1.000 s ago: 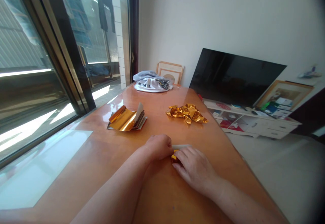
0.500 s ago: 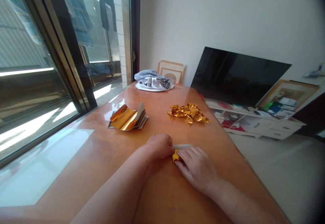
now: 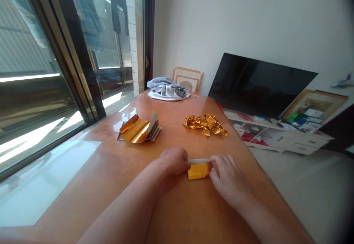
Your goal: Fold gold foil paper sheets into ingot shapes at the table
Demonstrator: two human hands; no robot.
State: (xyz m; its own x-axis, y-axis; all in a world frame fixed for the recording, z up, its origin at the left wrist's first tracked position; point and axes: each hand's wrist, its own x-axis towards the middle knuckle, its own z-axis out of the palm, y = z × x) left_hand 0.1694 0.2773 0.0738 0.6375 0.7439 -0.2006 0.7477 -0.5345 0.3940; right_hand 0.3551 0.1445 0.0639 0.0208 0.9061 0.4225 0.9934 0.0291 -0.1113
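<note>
A folded sheet of gold foil paper (image 3: 198,171) lies on the wooden table between my hands, its gold side facing me and a pale strip along its far edge. My left hand (image 3: 176,160) is closed on the left end of the sheet, fingers curled. At the right end, my right hand (image 3: 228,174) pinches the paper between thumb and fingers. Beyond them, to the right, sits a heap of folded gold foil pieces (image 3: 206,125). A stack of gold foil sheets (image 3: 136,129), the top one curling up, rests farther left.
The wooden table (image 3: 182,214) stretches away from me. A pile of grey cloth (image 3: 168,89) lies at its far end. Along the left runs a glass sliding door (image 3: 30,89). To the right stand a television (image 3: 260,83) and a white cabinet (image 3: 287,140).
My right hand has moved right along the gold paper, uncovering more of its gold face. My left hand stays at the left end.
</note>
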